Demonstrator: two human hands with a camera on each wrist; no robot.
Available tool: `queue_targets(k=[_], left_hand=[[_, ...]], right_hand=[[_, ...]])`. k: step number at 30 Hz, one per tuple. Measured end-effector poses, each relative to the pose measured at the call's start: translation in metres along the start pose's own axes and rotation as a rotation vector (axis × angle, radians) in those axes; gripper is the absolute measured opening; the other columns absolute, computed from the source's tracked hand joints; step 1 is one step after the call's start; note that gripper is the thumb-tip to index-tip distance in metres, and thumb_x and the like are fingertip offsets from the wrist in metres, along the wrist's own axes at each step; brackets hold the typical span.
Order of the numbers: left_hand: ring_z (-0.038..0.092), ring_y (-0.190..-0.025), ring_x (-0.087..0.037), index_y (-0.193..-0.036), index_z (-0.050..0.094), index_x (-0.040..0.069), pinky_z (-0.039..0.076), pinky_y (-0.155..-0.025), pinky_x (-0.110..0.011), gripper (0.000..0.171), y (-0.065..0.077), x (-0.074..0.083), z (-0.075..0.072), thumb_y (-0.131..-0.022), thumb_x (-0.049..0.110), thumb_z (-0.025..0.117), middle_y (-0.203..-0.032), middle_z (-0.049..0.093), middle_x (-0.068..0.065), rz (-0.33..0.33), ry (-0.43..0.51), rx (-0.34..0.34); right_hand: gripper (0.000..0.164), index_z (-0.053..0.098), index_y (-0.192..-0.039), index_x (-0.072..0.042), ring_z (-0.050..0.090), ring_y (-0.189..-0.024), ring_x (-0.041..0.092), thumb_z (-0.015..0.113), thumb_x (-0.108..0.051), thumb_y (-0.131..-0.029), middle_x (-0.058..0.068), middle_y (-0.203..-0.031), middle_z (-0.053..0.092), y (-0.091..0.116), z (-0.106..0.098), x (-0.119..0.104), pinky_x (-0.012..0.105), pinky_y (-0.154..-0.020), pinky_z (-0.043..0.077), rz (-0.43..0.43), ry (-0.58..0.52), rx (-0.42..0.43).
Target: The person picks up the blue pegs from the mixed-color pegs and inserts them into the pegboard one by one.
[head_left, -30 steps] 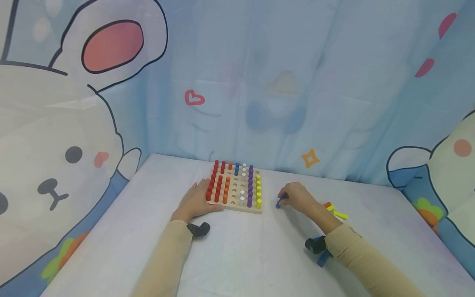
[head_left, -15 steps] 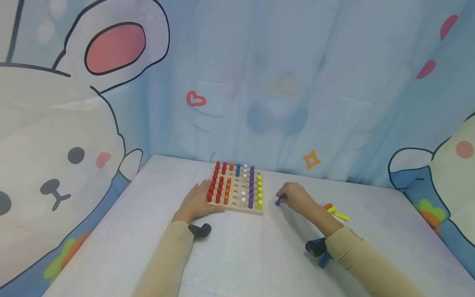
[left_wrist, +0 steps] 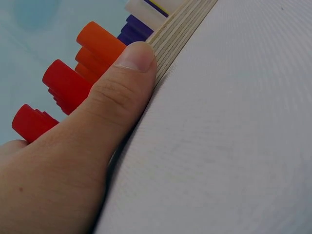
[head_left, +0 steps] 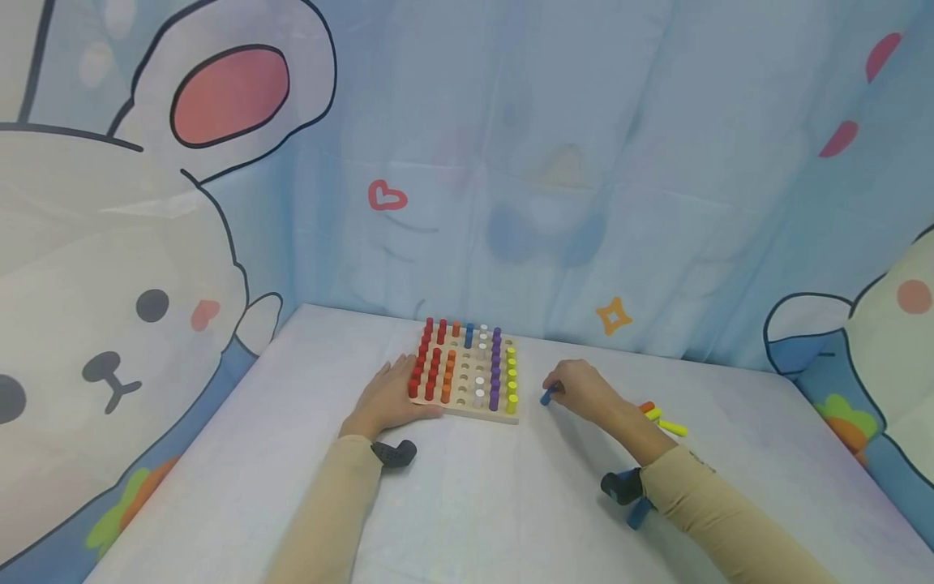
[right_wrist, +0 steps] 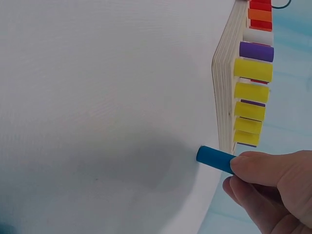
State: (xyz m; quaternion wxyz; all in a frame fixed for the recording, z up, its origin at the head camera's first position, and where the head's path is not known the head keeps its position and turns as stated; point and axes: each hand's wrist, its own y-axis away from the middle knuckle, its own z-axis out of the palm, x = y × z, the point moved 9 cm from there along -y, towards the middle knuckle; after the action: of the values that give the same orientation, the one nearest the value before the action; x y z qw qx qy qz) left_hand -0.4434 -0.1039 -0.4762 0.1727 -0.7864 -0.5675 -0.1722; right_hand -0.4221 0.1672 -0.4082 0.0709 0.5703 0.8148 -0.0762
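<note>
A wooden peg board [head_left: 477,414] stands on the table, with rows of red, orange, blue, white, purple and yellow pegs and some bare holes. My left hand [head_left: 390,396] rests at its left side; the thumb [left_wrist: 117,92] lies along the near edge in the left wrist view, beside red pegs [left_wrist: 68,85] and an orange peg [left_wrist: 100,41]. To the right of the board, my right hand [head_left: 584,389] pinches a blue peg [right_wrist: 214,159] between thumb and fingers. The blue peg's free end points down toward the table, apart from the board and its yellow pegs [right_wrist: 252,70].
Loose yellow pegs [head_left: 673,427] and an orange-red peg [head_left: 646,406] lie right of my right forearm. A loose blue peg [head_left: 638,514] lies under the right wrist camera [head_left: 622,487]. A printed curtain [head_left: 540,243] hangs behind the table.
The blue peg in my right hand has tilted slightly and shifted a little to the left. My left hand stays at the board. The whole head view has drifted slightly.
</note>
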Motion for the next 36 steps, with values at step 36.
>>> queue_targets(k=[36], left_hand=[[0.017,-0.148,-0.021,-0.151,0.024,0.010,0.013,-0.122,-0.039,0.114,-0.001,0.001,-0.001,-0.067,0.076,0.064,-0.157,0.028,-0.005,0.030,-0.013,0.007]], right_hand=[[0.017,0.071,-0.098,-0.003,0.063,-0.081,0.015,0.070,-0.004,-0.081,0.005,-0.091,0.071,-0.013,-0.004,-0.002,0.030,-0.072,0.057,0.014,-0.008,-0.063]])
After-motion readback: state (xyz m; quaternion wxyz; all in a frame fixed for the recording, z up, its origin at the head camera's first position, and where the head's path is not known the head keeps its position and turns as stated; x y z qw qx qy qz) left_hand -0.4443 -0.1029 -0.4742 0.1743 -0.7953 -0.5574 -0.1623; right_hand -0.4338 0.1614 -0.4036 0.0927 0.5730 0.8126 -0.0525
